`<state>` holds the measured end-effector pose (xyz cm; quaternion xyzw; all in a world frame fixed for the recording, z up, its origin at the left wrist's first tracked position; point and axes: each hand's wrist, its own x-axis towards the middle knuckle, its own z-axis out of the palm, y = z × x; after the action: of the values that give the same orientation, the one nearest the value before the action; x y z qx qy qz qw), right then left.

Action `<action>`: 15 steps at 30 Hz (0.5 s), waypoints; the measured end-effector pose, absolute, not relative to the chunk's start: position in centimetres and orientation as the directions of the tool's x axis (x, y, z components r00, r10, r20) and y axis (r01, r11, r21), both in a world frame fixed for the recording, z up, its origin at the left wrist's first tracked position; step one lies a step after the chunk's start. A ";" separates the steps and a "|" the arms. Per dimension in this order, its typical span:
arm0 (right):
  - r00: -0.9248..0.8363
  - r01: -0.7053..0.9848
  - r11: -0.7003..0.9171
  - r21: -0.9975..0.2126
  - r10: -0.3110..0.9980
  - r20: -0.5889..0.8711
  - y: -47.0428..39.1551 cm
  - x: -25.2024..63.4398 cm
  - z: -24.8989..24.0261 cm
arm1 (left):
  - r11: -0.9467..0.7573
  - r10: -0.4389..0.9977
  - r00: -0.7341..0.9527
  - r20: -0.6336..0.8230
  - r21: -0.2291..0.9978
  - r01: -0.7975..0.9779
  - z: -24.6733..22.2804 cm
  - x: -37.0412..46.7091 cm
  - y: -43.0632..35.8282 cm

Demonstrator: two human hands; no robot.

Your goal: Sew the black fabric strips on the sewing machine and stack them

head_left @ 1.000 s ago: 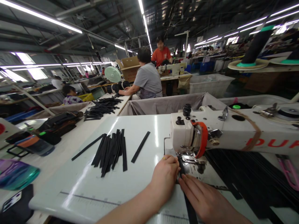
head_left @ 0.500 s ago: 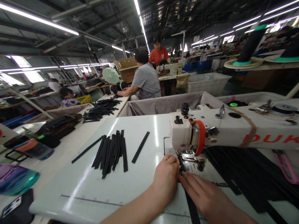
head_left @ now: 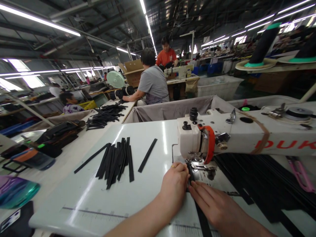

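Note:
A black fabric strip (head_left: 202,221) runs from the lower edge of the view up to the needle area of a white sewing machine (head_left: 190,138). My left hand (head_left: 174,183) is closed, its curled fingers gripping the strip's left side just before the presser foot. On the other side, my right hand (head_left: 209,202) has its fingers together, with the tips pinching the strip's edge; its thumb is hidden. Both hands rest low on the pale machine table (head_left: 148,194), nearly touching each other. The strip's far end is hidden under the machine head.
Cut black strips (head_left: 115,161) lie in a pile left of my hands, with one single strip (head_left: 147,154) apart. Long black strips (head_left: 261,184) and pink-handled snips (head_left: 300,174) lie right. A phone (head_left: 17,220) and cups are far left. Co-workers (head_left: 154,79) sit beyond.
The whole view has shifted very slightly to the left. Both hands keep nearly the same place on the strip by the machine.

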<state>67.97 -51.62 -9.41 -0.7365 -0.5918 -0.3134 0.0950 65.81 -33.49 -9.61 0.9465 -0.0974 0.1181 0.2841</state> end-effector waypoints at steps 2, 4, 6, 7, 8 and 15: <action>0.112 0.931 -0.289 0.221 0.805 0.582 -51.6 67.9 -9.4 | -0.815 -0.116 0.953 0.279 0.521 -0.252 -9.6 65.9 -33.6; 0.124 0.928 -0.300 0.220 0.807 0.577 -51.5 67.9 -9.4 | -0.811 -0.112 0.953 0.281 0.528 -0.251 -9.6 65.8 -33.7; 0.138 0.927 -0.308 0.213 0.811 0.569 -51.4 67.9 -9.3 | -0.813 -0.109 0.954 0.281 0.527 -0.248 -9.6 65.8 -33.8; 0.146 0.928 -0.310 0.204 0.810 0.568 -51.4 68.0 -9.3 | -0.817 -0.108 0.954 0.280 0.522 -0.246 -9.5 65.8 -33.8; 0.153 0.930 -0.312 0.192 0.807 0.571 -51.3 68.0 -9.4 | -0.821 -0.106 0.954 0.279 0.518 -0.243 -9.5 65.8 -33.8; 0.159 0.940 -0.304 0.154 0.791 0.591 -51.5 68.2 -9.4 | -0.849 -0.118 0.950 0.288 0.467 -0.246 -8.8 65.8 -33.8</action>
<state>68.23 -51.49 -9.36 -0.7506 -0.5765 -0.2972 0.1259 65.76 -33.77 -8.78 0.9534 -0.0954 0.1252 0.2573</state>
